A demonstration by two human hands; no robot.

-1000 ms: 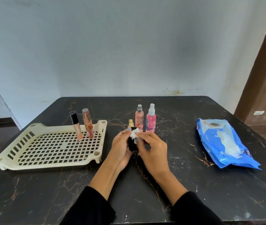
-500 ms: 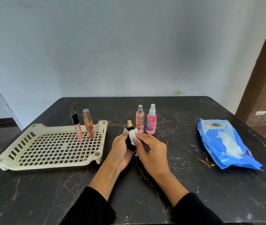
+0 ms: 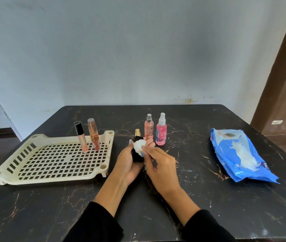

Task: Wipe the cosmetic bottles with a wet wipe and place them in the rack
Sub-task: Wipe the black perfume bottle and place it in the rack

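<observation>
The left hand [image 3: 127, 163] curls around a black bottle [image 3: 137, 155] with a gold cap, holding it upright just above the dark marble table [image 3: 191, 198]. The right hand [image 3: 161, 163] pinches a bunched white wet wipe [image 3: 138, 147] and presses it against the upper front of that bottle.

Just behind the hands, two spray bottles stand side by side on the table: a peach spray bottle [image 3: 149, 127] with a silver top and, to its right, a pink spray bottle [image 3: 161, 131] with a white top.

To the left lies a cream slotted rack [image 3: 51, 163]. Two slim tubes stand upright at its far edge, a black-capped tube [image 3: 81, 137] and, beside it, a copper-capped tube [image 3: 93, 135].

Well apart on the right, a blue wipes pack [image 3: 240, 154] lies flat on the table.
</observation>
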